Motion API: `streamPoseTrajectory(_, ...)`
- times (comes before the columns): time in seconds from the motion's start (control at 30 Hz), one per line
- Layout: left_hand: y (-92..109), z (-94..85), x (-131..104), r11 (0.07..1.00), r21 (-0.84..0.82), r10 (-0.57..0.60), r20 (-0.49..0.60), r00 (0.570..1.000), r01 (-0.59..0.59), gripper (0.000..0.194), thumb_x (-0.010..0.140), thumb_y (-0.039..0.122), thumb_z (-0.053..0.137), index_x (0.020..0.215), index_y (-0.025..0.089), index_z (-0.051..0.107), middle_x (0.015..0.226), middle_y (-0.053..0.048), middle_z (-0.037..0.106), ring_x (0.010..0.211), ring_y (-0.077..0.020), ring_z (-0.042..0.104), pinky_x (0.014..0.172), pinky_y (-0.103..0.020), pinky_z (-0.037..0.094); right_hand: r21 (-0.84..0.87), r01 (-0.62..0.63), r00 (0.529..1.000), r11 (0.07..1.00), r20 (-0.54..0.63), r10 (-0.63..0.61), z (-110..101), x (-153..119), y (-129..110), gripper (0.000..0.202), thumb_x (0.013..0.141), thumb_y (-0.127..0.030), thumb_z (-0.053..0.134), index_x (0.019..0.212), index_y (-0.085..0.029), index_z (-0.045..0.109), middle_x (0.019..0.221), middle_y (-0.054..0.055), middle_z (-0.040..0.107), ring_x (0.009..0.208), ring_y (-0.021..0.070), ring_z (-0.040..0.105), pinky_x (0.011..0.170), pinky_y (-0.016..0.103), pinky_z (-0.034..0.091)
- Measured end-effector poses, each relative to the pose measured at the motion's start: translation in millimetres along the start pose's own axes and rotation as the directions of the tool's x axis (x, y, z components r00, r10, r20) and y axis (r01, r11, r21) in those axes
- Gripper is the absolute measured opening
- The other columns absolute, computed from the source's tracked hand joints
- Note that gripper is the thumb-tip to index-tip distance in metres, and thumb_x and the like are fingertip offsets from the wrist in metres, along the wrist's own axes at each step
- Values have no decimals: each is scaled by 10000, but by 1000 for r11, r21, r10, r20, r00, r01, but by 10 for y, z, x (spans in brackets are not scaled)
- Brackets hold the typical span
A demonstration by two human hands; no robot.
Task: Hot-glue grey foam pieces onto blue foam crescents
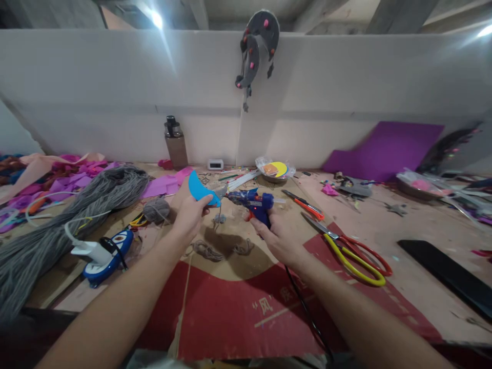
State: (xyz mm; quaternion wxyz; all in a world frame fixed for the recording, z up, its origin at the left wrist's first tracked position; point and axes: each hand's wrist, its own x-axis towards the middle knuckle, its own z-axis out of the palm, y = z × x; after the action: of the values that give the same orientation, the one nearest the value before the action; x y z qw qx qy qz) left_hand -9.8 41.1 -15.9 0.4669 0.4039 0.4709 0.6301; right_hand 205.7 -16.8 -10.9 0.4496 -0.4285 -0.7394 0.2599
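two bare hands are above a sheet of cardboard (230,318), which is red along its near part. the left hand (196,213) pinches a blue crescent piece (197,188) between the thumb and the fingers, over the middle of the sheet. the right hand (273,233) is wrapped around the handle of a blue glue gun (258,203), whose nozzle points toward the crescent; whether they touch, i cannot tell. below them, grey yarn (207,250) lies on the cardboard. to the right are large scissors (355,259) with yellow and red handles, near an orange cutter (307,206).
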Motion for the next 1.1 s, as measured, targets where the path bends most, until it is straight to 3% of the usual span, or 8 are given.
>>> streamPoseTrajectory(0.13,-4,1,-9,998,60,23,-18,1000,-22,227,572,300,754,605,147,589,576,-7,627,493,-92,512,471,-214,354,-57,7,1000,998,30,-5,7,0,13,324,903,-361,459,1169,-179,495,1044,112,656,923,239,623,840,381,493)
streamPoseTrajectory(0.3,-5,4,-22,992,111,68,-6,998,-67,212,604,308,740,593,156,593,578,-16,640,493,-102,511,491,-229,368,-107,12,998,994,68,-4,24,-6,60,414,908,-357,444,1266,-150,464,1155,148,634,1031,261,615,922,408,474)
streamPoseTrajectory(0.6,-1,15,-41,984,160,75,-10,997,-72,180,610,299,732,620,151,631,608,-30,658,522,-116,539,515,-233,398,-111,-20,996,994,90,30,45,-8,64,399,909,-337,467,1273,-173,455,1207,155,613,1133,283,573,977,451,440)
streamPoseTrajectory(0.87,1,25,-59,986,151,68,4,998,-68,176,612,298,731,632,146,646,610,-39,662,533,-124,550,515,-233,394,-125,-46,994,991,95,58,42,-10,64,386,909,-351,459,1249,-167,461,1131,154,642,1039,285,611,910,441,473)
streamPoseTrajectory(1.1,-28,29,-64,976,206,67,40,997,-74,194,650,320,716,619,138,659,620,-60,674,545,-127,555,523,-232,387,-105,-21,996,994,79,30,50,8,73,422,907,-340,462,1282,-146,447,1198,172,613,1139,293,570,949,444,455)
